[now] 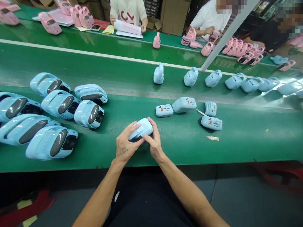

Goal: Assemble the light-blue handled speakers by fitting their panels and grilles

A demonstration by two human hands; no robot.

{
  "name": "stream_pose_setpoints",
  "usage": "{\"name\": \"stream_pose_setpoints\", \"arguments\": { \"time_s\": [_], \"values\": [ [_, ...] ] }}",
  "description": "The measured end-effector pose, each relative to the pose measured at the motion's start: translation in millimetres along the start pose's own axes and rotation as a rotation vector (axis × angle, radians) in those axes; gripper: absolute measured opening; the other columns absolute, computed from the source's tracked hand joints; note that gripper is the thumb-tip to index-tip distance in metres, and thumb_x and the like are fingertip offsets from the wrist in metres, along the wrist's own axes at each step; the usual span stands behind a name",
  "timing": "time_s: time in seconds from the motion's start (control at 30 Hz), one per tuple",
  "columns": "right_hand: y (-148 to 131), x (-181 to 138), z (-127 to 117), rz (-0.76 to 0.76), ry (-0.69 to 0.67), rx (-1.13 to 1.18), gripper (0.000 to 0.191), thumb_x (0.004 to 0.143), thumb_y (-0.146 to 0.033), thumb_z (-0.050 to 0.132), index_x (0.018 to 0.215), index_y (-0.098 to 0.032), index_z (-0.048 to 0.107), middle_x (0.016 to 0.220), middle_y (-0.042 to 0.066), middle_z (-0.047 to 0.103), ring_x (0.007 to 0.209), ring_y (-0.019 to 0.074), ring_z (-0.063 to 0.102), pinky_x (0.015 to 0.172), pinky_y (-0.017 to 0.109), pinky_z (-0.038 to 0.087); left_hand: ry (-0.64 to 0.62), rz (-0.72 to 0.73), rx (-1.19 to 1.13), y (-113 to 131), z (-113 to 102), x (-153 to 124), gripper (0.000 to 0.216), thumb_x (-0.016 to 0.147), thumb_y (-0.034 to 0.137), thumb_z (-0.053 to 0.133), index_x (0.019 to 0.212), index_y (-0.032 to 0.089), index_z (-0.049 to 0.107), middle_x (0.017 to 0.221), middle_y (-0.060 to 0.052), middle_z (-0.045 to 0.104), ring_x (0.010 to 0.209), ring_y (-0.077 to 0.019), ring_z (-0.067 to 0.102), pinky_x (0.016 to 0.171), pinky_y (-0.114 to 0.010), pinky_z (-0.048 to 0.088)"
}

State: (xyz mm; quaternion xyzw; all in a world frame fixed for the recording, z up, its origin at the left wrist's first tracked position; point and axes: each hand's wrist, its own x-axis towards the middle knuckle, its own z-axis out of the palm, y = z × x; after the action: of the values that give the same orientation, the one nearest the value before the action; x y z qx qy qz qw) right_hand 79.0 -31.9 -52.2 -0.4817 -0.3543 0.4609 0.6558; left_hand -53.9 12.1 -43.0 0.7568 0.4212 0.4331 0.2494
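Note:
Just above the green work table, a small light-blue plastic casing (142,129) is held between both my hands. My left hand (126,140) wraps its left side, thumb along the near edge. My right hand (154,138) grips the right end, with the thumb pressed at the near edge by a dark part of the casing. To the right lie several blue pieces printed with Mickey: a flat cover (164,110), a larger rounded piece (184,104), a curved piece (210,108) and a dark-edged piece (213,123). A thin white stick (200,112) rests among them.
Left of my hands stand several blue units with dark oval windows (59,143). A row of blue handled units (213,78) sits on the green belt (113,71) beyond. Across it are pink units (49,23), papers, co-workers and a grey post (227,37). A printed strip (213,138) lies at right.

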Motion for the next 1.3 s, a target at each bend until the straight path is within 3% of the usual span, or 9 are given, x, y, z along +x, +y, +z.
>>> {"name": "stream_pose_setpoints", "arguments": {
  "time_s": [0.13,0.57,0.7,0.8,0.9,1.03,1.1,1.17,1.3],
  "values": [
    [-1,0,7,0.026,0.037,0.035,0.070,0.076,-0.029,0.064,0.145,-0.026,0.048,0.143,0.006,0.056,0.125,0.0302,0.056,0.109,0.049,0.046,0.007,0.004,0.012,1,1,1,0.045,0.081,0.038,0.078,0.123,0.026,0.069,0.135,-0.008,0.070,0.119,-0.0278,0.069,0.102,-0.043,0.057],
    [12,-1,16,-0.012,0.150,-0.016,0.062,0.076,-0.027,0.059,0.138,-0.027,0.055,0.150,0.007,0.052,0.134,0.0310,0.052,0.109,0.052,0.048,0.032,-0.018,-0.006,3,4,0,0.045,0.079,0.037,0.082,0.122,0.025,0.070,0.134,-0.008,0.070,0.117,-0.0261,0.070,0.100,-0.040,0.058],
    [4,5,3,-0.056,0.079,-0.127,0.060,0.084,-0.032,0.058,0.143,-0.026,0.051,0.149,0.008,0.053,0.133,0.0304,0.054,0.111,0.051,0.046,0.024,-0.040,0.007,3,3,3,0.044,0.081,0.040,0.079,0.121,0.025,0.071,0.133,-0.008,0.071,0.116,-0.0263,0.071,0.099,-0.040,0.058],
    [-14,23,-14,-0.223,-0.081,-0.361,0.053,0.090,-0.043,0.058,0.141,-0.027,0.057,0.151,0.007,0.053,0.143,0.0303,0.045,0.120,0.051,0.034,-0.054,-0.019,0.042,11,-1,15,0.046,0.080,0.044,0.079,0.121,0.024,0.071,0.133,-0.010,0.071,0.116,-0.0280,0.071,0.099,-0.041,0.057],
    [-22,45,-21,-0.305,-0.170,-0.447,0.045,0.098,-0.054,0.046,0.118,-0.025,0.073,0.131,0.007,0.068,0.131,0.0275,0.057,0.115,0.045,0.040,-0.243,0.039,0.140,27,-7,38,0.050,0.081,0.038,0.077,0.128,0.027,0.066,0.131,-0.006,0.072,0.114,-0.0297,0.071,0.094,-0.041,0.059],
    [2,71,-7,-0.111,0.175,-0.141,0.063,0.096,-0.068,0.036,0.084,-0.018,0.073,0.085,0.007,0.075,0.084,0.0217,0.070,0.083,0.035,0.055,-0.398,0.072,0.118,33,-19,63,0.063,0.079,0.037,0.076,0.140,0.032,0.057,0.137,-0.004,0.069,0.117,-0.0303,0.069,0.096,-0.042,0.057],
    [20,81,5,0.035,0.326,0.033,0.066,0.092,-0.074,0.034,0.079,-0.019,0.067,0.074,0.005,0.071,0.071,0.0195,0.067,0.071,0.032,0.055,-0.290,0.032,-0.040,20,-21,65,0.069,0.079,0.047,0.076,0.142,0.028,0.054,0.143,-0.007,0.064,0.126,-0.0308,0.064,0.105,-0.043,0.051],
    [32,91,16,0.110,0.393,0.113,0.068,0.091,-0.077,0.027,0.078,-0.020,0.063,0.069,0.003,0.069,0.066,0.0188,0.065,0.066,0.032,0.055,-0.057,-0.087,-0.196,-2,-13,61,0.063,0.088,0.057,0.062,0.140,0.021,0.055,0.140,-0.012,0.064,0.129,-0.0300,0.061,0.110,-0.044,0.047],
    [37,100,27,0.065,0.364,0.030,0.068,0.090,-0.077,0.029,0.075,-0.021,0.064,0.071,0.005,0.071,0.072,0.0210,0.067,0.073,0.034,0.056,0.336,-0.338,-0.229,-40,23,52,0.072,0.098,0.064,0.019,0.108,0.014,0.070,0.103,-0.014,0.076,0.097,-0.0272,0.073,0.087,-0.039,0.057]
  ]
}}
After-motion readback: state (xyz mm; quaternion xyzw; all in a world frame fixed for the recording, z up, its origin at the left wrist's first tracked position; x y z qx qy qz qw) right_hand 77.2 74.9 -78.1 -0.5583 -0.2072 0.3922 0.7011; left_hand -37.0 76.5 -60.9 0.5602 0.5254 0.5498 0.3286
